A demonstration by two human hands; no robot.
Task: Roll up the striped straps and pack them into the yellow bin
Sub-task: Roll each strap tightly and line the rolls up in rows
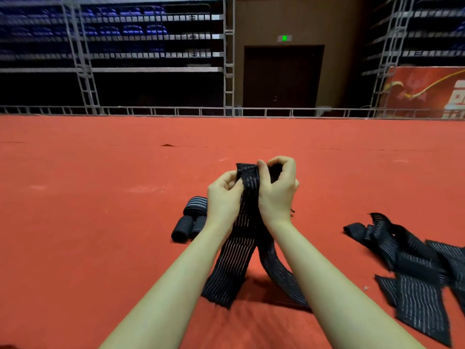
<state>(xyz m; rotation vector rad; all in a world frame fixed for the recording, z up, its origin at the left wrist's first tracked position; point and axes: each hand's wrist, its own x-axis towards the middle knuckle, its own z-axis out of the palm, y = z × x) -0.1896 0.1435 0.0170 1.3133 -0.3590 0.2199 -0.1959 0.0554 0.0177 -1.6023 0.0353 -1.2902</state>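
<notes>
A black strap with thin white stripes (241,248) hangs between my wrists, its two tails trailing down onto the red floor. My left hand (222,195) pinches its top edge from the left. My right hand (278,187) curls round the folded top from the right. Three rolled straps (190,220) lie together on the floor just left of my left wrist. A loose heap of unrolled striped straps (412,268) lies at the right. The yellow bin is not in view.
The red carpeted floor (100,185) stretches ahead to a low metal rail (176,112). Behind it stand folded blue seat tiers on metal frames, a dark doorway (283,76) and a red banner (427,91) at the far right.
</notes>
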